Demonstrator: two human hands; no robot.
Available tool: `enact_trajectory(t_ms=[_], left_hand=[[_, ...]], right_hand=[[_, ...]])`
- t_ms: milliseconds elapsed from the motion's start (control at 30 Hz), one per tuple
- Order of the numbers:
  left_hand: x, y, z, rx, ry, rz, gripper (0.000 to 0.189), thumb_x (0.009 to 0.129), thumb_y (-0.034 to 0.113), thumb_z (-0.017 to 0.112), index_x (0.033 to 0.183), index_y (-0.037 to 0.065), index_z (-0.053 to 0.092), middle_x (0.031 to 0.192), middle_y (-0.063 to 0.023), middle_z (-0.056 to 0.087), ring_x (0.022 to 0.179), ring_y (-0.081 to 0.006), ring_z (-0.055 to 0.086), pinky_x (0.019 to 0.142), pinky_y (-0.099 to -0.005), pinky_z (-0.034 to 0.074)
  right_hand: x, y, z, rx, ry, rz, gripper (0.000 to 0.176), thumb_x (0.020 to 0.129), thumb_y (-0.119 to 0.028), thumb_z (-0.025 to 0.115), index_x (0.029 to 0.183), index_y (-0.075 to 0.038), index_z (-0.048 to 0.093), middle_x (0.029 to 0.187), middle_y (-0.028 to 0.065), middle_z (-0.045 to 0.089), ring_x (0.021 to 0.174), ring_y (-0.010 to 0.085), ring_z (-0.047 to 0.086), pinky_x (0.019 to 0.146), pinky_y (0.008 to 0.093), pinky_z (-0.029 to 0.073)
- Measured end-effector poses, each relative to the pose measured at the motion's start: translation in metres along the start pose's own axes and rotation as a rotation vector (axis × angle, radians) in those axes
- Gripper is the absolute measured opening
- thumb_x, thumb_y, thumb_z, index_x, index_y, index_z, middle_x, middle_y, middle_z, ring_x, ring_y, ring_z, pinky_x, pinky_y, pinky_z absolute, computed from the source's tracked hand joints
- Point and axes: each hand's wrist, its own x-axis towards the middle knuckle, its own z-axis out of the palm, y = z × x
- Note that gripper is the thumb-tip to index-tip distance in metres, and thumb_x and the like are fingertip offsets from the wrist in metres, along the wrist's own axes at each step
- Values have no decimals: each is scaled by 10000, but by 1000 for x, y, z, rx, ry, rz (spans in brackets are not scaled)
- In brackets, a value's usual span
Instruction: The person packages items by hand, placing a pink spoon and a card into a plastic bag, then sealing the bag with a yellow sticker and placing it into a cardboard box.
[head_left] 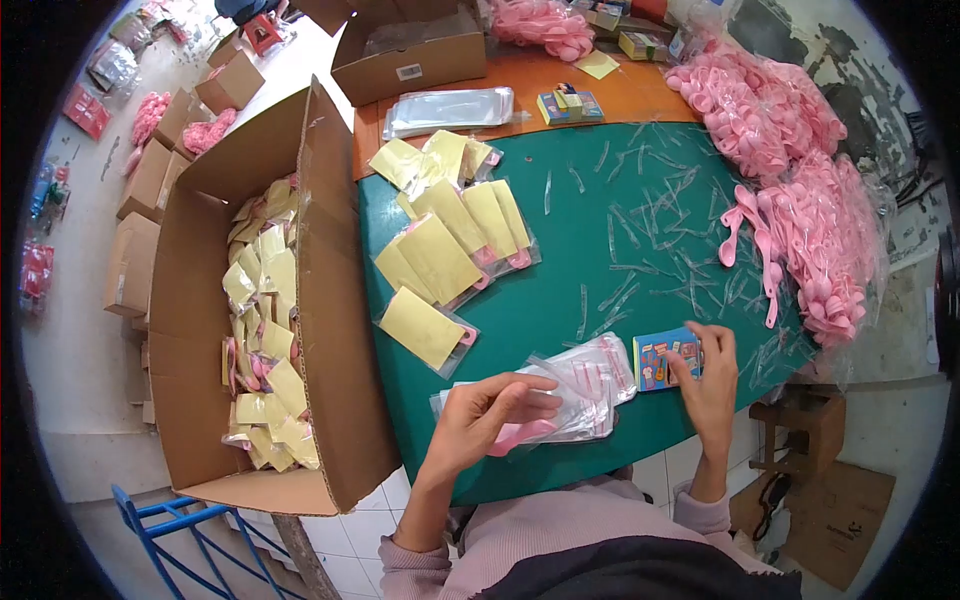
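My left hand (497,412) is closed on the edge of a clear plastic bag (570,385), with a pink spoon (522,434) showing inside or just under the film. Beneath it lies a pile of clear bags (610,365) with pink-striped edges. My right hand (712,375) has its thumb and fingers on the right side of a small stack of blue printed cards (652,362). Whether it pinches one card or several is hard to see. Packed bags with yellow cards (435,255) and pink spoons lie beyond my left hand.
A large cardboard box (350,400) of packed bags stands at the left. Pink spoons (810,250) are heaped at the right, with loose clear strips (655,215) scattered over the green tabletop (560,290). At the back are clear sleeves (450,112) and another card stack (572,106).
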Motion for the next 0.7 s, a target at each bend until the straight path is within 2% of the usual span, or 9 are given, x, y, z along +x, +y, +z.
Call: enact_trajectory(t_ms=[67, 100, 167, 300, 367, 400, 467, 600, 700], left_hand=[[2, 2, 1, 22, -18, -5, 294, 956, 128, 370, 1082, -54, 564, 931, -164, 639, 903, -208, 624, 816, -315, 513], [2, 3, 2, 16, -13, -23, 296, 957, 132, 371, 1083, -53, 564, 939, -162, 638, 900, -205, 624, 815, -315, 513], [4, 3, 4, 10, -3, -40, 298, 957, 136, 371, 1084, -52, 564, 946, -159, 636, 898, -202, 625, 815, -315, 513], [5, 2, 5, 57, 8, -22, 315, 958, 174, 376, 1079, -42, 570, 932, -159, 643, 873, -200, 633, 784, -307, 517], [5, 2, 6, 93, 21, -8, 331, 960, 203, 376, 1071, -37, 575, 916, -159, 650, 849, -204, 642, 757, -304, 519], [5, 2, 7, 91, 7, -8, 327, 959, 198, 378, 1072, -38, 575, 918, -158, 650, 847, -202, 641, 758, -304, 519], [7, 4, 7, 93, -6, -4, 323, 958, 193, 380, 1072, -39, 574, 921, -157, 649, 845, -200, 641, 759, -304, 519], [7, 5, 4, 67, -44, -46, 296, 957, 141, 375, 1079, -48, 566, 936, -120, 638, 903, -180, 623, 809, -294, 511], [10, 6, 7, 79, -44, -28, 286, 950, 147, 398, 1055, -53, 573, 895, -102, 642, 874, -160, 626, 780, -279, 511]], right_hand=[[-4, 34, 3, -439, 180, -31, 385, 735, -135, 672, 1079, -12, 551, 933, 144, 495, 868, 275, 538, 728, 340, 439], [-4, 35, 0, -441, 181, -29, 385, 735, -135, 672, 1079, -12, 551, 933, 144, 495, 868, 275, 538, 728, 340, 439], [-1, 36, -3, -273, 167, 145, 351, 725, -55, 628, 1061, -3, 543, 883, 109, 539, 772, 204, 549, 699, 299, 451], [6, 24, -13, -119, 240, 344, 340, 713, -13, 620, 1046, -12, 553, 857, 112, 534, 784, 211, 550, 694, 329, 443], [6, 14, -26, -375, 190, 231, 315, 736, -44, 626, 1041, -21, 553, 890, 129, 546, 813, 285, 582, 701, 372, 441], [6, 6, -29, -375, 187, 233, 315, 736, -44, 626, 1041, -21, 553, 890, 129, 546, 813, 285, 582, 701, 372, 441], [10, -11, -30, -509, 217, 25, 261, 739, -24, 610, 997, -27, 572, 838, 124, 571, 769, 311, 581, 707, 385, 442], [22, -11, -36, -510, 201, -102, 193, 758, -28, 608, 949, -16, 581, 802, 89, 599, 741, 243, 602, 684, 343, 460], [24, -30, -23, 416, 232, -4, 129, 746, -8, 650, 864, 9, 600, 790, 11, 596, 740, 70, 554, 638, 199, 450]])
